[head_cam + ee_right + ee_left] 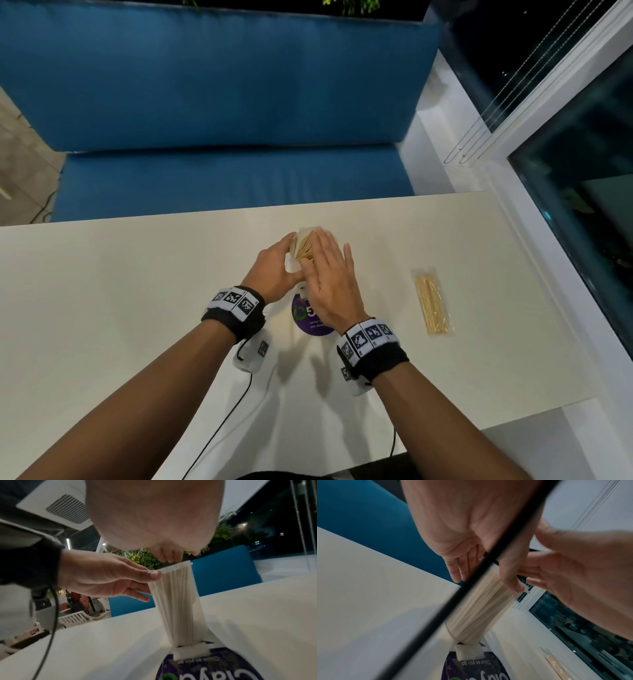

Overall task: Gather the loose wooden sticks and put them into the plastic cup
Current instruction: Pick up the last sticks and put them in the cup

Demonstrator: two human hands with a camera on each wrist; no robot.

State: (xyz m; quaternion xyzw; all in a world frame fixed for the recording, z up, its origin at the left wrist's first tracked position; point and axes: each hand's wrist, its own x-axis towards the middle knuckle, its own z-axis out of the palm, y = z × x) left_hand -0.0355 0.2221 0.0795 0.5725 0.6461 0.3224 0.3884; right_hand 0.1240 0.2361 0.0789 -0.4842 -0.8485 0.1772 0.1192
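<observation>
A clear plastic cup [178,601] packed with pale wooden sticks [304,251] stands upright on the white table [137,308]. My left hand [284,255] grips the cup near its rim, thumb [152,574] on one side and fingers on the other. My right hand [325,255] lies flat over the top with straight fingers, its fingertips [169,558] on the stick ends. In the left wrist view the cup [479,608] tapers down to the table, with the right hand [565,568] beside it.
A clear packet of more sticks [432,305] lies on the table to the right. A round purple sticker [313,323] and a small white block [190,652] sit at the cup's base. A blue sofa [222,102] lies beyond the far edge, a window [582,171] at right.
</observation>
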